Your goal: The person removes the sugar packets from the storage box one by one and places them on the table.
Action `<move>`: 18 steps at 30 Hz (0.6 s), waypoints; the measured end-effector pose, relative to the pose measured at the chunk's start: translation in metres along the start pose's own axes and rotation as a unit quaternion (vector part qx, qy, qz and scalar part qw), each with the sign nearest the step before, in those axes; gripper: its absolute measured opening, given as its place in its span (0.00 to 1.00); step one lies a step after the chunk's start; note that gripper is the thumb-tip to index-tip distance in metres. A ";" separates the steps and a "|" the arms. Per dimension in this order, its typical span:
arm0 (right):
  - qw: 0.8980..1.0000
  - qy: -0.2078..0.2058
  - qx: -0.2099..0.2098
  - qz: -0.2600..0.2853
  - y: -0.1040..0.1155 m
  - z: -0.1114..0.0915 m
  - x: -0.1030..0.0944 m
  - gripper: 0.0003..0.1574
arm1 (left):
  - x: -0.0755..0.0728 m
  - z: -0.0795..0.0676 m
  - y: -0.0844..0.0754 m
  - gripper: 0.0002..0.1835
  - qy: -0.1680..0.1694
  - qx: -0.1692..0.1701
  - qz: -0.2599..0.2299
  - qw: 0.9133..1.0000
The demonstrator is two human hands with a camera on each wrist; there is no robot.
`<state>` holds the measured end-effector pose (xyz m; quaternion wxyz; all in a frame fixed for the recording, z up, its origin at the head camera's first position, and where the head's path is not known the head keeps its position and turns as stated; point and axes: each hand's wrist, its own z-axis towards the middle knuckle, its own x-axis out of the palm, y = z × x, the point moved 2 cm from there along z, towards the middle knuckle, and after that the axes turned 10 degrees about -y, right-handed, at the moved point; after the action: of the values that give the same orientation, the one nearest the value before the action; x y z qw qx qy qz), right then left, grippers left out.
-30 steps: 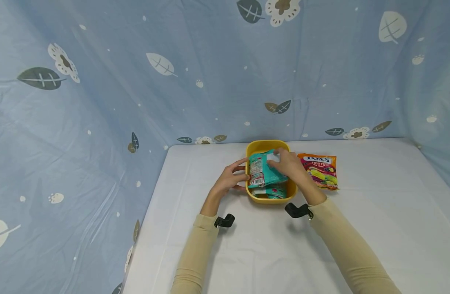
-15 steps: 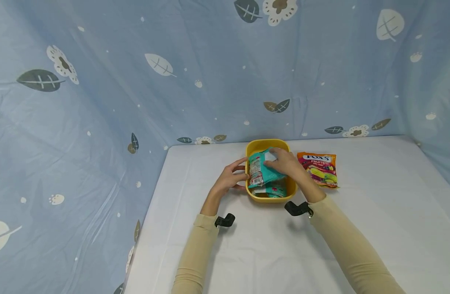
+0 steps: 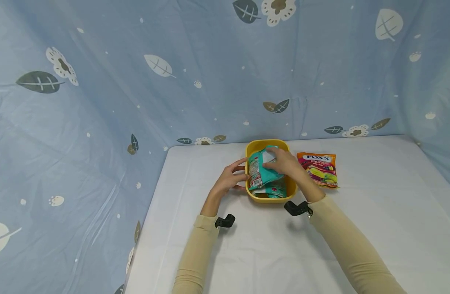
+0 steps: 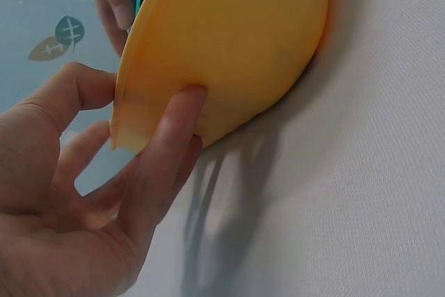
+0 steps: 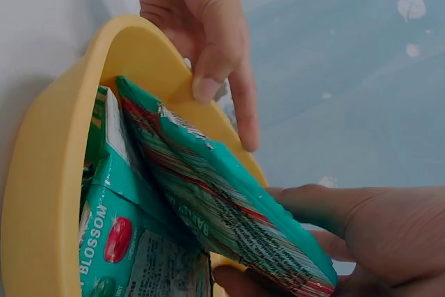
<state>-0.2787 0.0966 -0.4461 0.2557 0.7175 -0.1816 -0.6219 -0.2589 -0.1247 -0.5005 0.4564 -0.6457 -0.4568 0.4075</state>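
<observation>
My left hand [image 3: 230, 177] holds the left side of a yellow plastic tub [image 3: 270, 201]. Its thumb is at the rim and a finger [image 4: 177, 119] presses the outer wall. My right hand [image 3: 285, 163] pinches a teal candy bag [image 3: 259, 169] by its upper right part, over the tub. In the right wrist view this bag leans at a slant inside the tub, its printed back visible. Beneath it lies another teal candy bag [image 5: 115, 231], marked "BLOSSOM", partly covered.
A red and orange Fox's Fruits candy bag [image 3: 320, 170] lies on the white-covered table [image 3: 258, 253], just right of the tub and near my right forearm. A blue patterned curtain [image 3: 217, 73] hangs behind the table and along its left side.
My right hand has shifted slightly left and back with the pinched candy bag, and more of the lower bag shows. My left hand stays on the tub.
</observation>
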 end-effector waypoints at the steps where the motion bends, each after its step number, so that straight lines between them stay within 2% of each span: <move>1: 1.000 0.002 -0.001 0.002 0.000 0.000 0.000 0.44 | 0.000 0.001 0.003 0.39 -0.001 0.001 0.000 1.000; 7: 1.000 0.017 -0.002 0.009 -0.003 -0.001 0.000 0.43 | 0.000 0.008 0.015 0.39 -0.011 0.010 0.009 1.000; 18: 0.998 0.047 -0.002 0.036 -0.002 -0.007 -0.005 0.43 | 0.000 0.009 0.016 0.39 -0.014 0.009 0.004 1.000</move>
<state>-0.2728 0.1018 -0.4430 0.2877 0.7382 -0.1939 -0.5785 -0.2643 -0.1254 -0.5177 0.4539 -0.6380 -0.4567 0.4224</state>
